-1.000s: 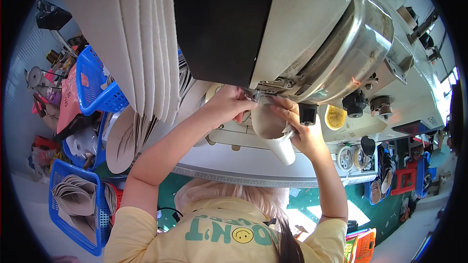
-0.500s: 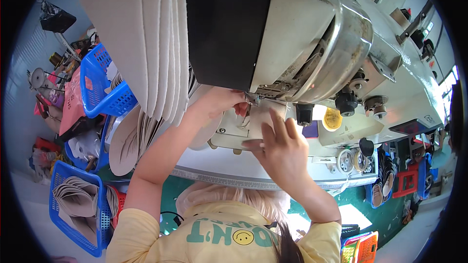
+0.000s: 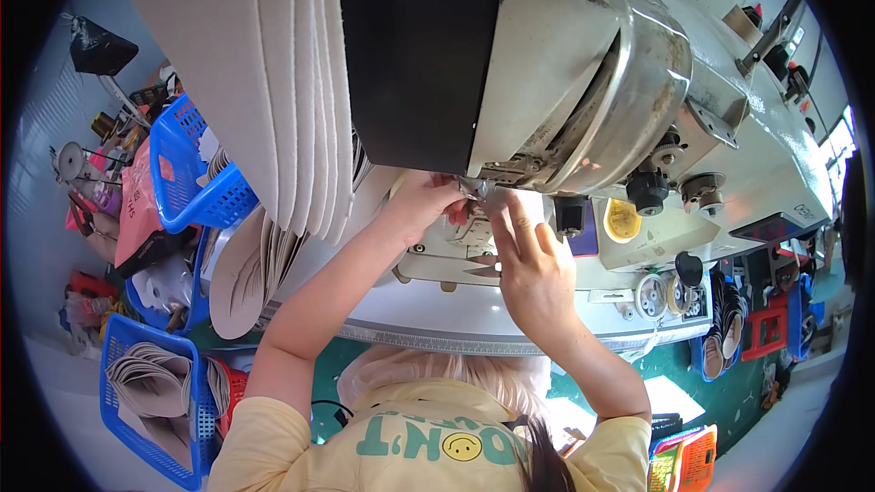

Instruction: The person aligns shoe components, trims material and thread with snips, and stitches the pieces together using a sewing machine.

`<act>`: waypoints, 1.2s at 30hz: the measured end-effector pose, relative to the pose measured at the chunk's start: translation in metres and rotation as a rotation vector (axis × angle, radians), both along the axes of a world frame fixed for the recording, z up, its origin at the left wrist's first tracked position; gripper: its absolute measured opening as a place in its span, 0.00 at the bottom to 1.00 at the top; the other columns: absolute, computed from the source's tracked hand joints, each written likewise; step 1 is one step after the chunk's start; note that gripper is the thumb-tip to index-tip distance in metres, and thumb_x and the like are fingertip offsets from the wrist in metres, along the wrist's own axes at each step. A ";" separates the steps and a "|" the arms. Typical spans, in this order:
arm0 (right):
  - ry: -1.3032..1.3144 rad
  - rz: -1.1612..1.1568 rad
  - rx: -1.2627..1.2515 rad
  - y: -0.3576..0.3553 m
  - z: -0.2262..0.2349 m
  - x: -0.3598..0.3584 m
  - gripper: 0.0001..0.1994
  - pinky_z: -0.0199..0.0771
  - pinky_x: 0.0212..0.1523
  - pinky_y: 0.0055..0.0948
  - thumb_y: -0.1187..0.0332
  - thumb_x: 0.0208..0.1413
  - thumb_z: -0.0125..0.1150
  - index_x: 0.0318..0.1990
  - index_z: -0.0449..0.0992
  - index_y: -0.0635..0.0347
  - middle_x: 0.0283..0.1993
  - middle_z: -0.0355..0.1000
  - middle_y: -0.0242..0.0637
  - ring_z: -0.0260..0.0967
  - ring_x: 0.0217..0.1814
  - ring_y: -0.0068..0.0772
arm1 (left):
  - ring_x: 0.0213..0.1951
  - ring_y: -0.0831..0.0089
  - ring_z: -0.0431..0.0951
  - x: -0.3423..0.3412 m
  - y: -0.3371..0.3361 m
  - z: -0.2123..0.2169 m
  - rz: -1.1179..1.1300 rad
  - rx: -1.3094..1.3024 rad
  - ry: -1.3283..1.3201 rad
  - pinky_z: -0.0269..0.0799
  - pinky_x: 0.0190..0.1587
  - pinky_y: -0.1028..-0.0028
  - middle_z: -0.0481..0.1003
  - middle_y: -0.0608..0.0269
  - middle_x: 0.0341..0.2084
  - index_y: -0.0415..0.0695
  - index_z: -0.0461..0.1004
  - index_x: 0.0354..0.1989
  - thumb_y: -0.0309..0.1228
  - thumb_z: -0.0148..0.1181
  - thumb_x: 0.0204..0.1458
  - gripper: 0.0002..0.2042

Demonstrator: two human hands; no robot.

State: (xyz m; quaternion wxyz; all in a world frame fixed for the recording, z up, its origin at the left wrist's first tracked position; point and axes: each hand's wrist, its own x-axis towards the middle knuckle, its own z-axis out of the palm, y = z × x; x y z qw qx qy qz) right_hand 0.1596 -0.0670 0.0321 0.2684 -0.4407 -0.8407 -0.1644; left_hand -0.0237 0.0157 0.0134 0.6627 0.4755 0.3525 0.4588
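My left hand [image 3: 430, 199] is at the presser foot [image 3: 472, 188] of a sewing machine [image 3: 570, 82], its fingers closed in a pinch. What lies between those fingertips is hidden. Opposite it, my right hand [image 3: 538, 269] reaches up with its fingertips close to the needle area. From the palm side of that hand, the pointed metal blades of thread snips [image 3: 483, 271] stick out to the left. The snips' handles are covered by the hand. Below both hands lies the machine's pale bed plate [image 3: 437, 266].
Large pale, layered sheets [image 3: 296, 82] hang at the upper left beside the machine's black head cover [image 3: 419, 55]. More curved pieces [image 3: 246, 273] fan out left of my arm. Blue baskets [image 3: 196, 210] stand farther left. Bobbin wheels [image 3: 650, 299] sit at the table's right.
My right hand has moved up toward the presser foot, and its fingers have drawn in. The snips' blades now show clearly. My left hand remains at the foot; the view has shifted slightly.
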 end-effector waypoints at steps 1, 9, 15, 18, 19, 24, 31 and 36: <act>0.000 -0.003 -0.009 0.000 0.002 0.001 0.27 0.69 0.30 0.29 0.80 0.37 0.56 0.52 0.72 0.63 0.57 0.65 0.43 0.64 0.33 0.35 | 0.22 0.72 0.72 0.002 -0.001 -0.002 0.013 0.003 -0.013 0.68 0.26 0.73 0.70 0.64 0.18 0.40 0.72 0.31 0.26 0.58 0.50 0.03; 0.019 0.080 0.104 0.010 0.004 0.016 0.24 0.68 0.30 0.29 0.80 0.34 0.58 0.45 0.76 0.59 0.50 0.69 0.35 0.67 0.34 0.35 | 0.19 0.78 0.71 0.016 -0.014 -0.014 0.178 0.039 -0.088 0.64 0.23 0.79 0.72 0.64 0.19 0.39 0.70 0.29 0.24 0.56 0.50 0.02; 0.000 0.129 0.090 0.029 0.004 0.035 0.23 0.66 0.30 0.32 0.77 0.34 0.59 0.45 0.77 0.58 0.38 0.68 0.34 0.63 0.34 0.35 | 0.18 0.84 0.68 0.029 -0.024 -0.015 0.316 0.051 -0.127 0.61 0.20 0.84 0.72 0.67 0.19 0.43 0.67 0.25 0.24 0.55 0.52 0.05; 0.042 0.142 0.022 0.030 -0.001 0.039 0.25 0.69 0.34 0.34 0.79 0.32 0.61 0.46 0.76 0.57 0.43 0.69 0.36 0.68 0.36 0.37 | 0.18 0.85 0.67 0.030 -0.027 -0.016 0.323 0.091 -0.136 0.60 0.20 0.84 0.72 0.67 0.20 0.43 0.68 0.25 0.24 0.55 0.52 0.05; 0.055 0.133 -0.019 0.031 -0.003 0.040 0.26 0.72 0.38 0.35 0.80 0.31 0.62 0.46 0.75 0.56 0.49 0.71 0.37 0.73 0.39 0.38 | 0.17 0.85 0.67 0.031 -0.028 -0.016 0.331 0.097 -0.143 0.60 0.19 0.84 0.72 0.67 0.20 0.43 0.68 0.25 0.23 0.54 0.52 0.05; 0.072 0.023 0.018 0.050 -0.016 0.048 0.29 0.73 0.36 0.37 0.81 0.28 0.63 0.48 0.75 0.53 0.41 0.74 0.39 0.71 0.37 0.44 | 0.17 0.85 0.66 0.035 -0.028 -0.018 0.375 0.164 -0.124 0.59 0.19 0.85 0.71 0.66 0.20 0.42 0.67 0.25 0.22 0.54 0.52 0.05; 0.124 0.003 0.038 0.058 -0.026 0.051 0.25 0.72 0.34 0.38 0.80 0.31 0.62 0.44 0.74 0.53 0.39 0.72 0.38 0.70 0.34 0.45 | 0.24 0.81 0.70 0.032 -0.029 -0.024 0.426 0.271 -0.082 0.65 0.26 0.81 0.72 0.62 0.25 0.40 0.67 0.29 0.21 0.53 0.52 0.02; 0.193 0.009 0.141 0.057 -0.024 0.050 0.19 0.67 0.29 0.37 0.79 0.31 0.62 0.38 0.70 0.57 0.32 0.70 0.37 0.69 0.29 0.43 | 0.46 0.58 0.67 0.016 -0.017 -0.025 0.834 1.173 0.700 0.61 0.49 0.60 0.69 0.51 0.40 0.38 0.69 0.41 0.20 0.53 0.47 0.11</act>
